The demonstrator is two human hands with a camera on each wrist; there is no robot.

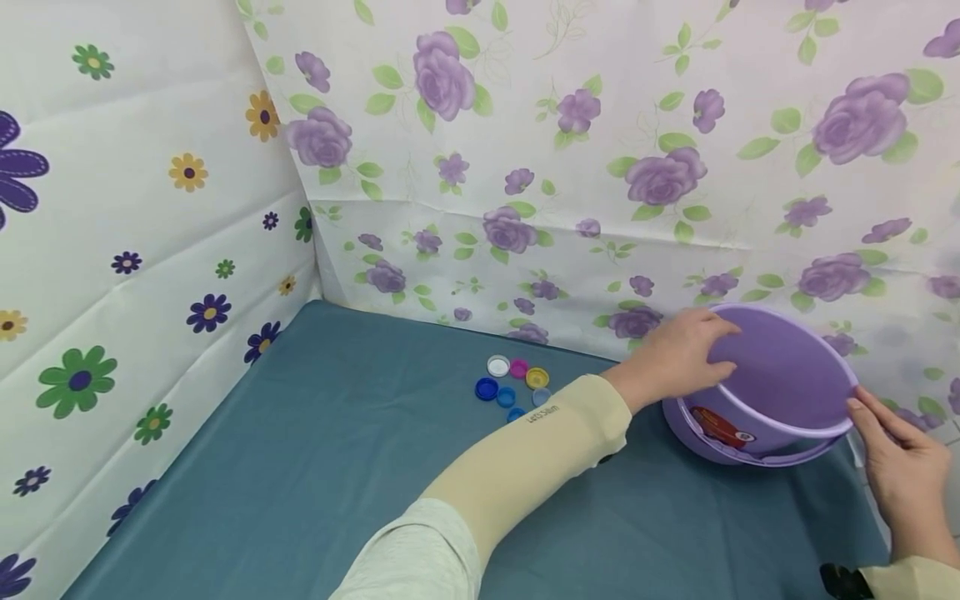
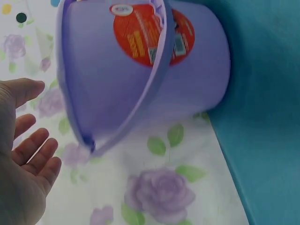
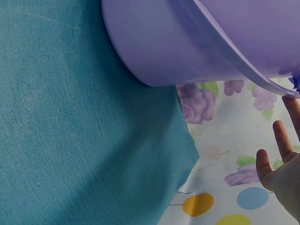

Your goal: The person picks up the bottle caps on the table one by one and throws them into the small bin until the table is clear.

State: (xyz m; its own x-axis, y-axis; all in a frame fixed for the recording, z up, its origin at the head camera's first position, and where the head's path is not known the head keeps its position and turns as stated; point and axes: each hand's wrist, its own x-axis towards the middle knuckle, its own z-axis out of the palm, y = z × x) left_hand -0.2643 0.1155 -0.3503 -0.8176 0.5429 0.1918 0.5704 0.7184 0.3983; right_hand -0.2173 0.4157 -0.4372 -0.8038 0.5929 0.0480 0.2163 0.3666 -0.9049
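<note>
Head view: a purple bucket, wide-mouthed and smooth inside, is at the right of the worktop, near the back edge; whether its base rests there cannot be told. Its handle hangs low in front, below a red label. The left hand reaches over the rim, its grip spread apart; the right hand has thumb and forefinger pinching the rim's right side. The left sleeve partly covers one of the small round caps, which are white, pink, yellow and blue. The worktop is teal; flowered sheeting covers the walls behind and to the left.

Left wrist view: the bucket, cut off at the top, shows its handle crossing the red label, whose print is blurred. The left hand's fingers stand clear of it.

Right wrist view: much of the bucket and right hand lies outside the frame; one fingertip touches the rim. Dotted sheeting shows below.
</note>
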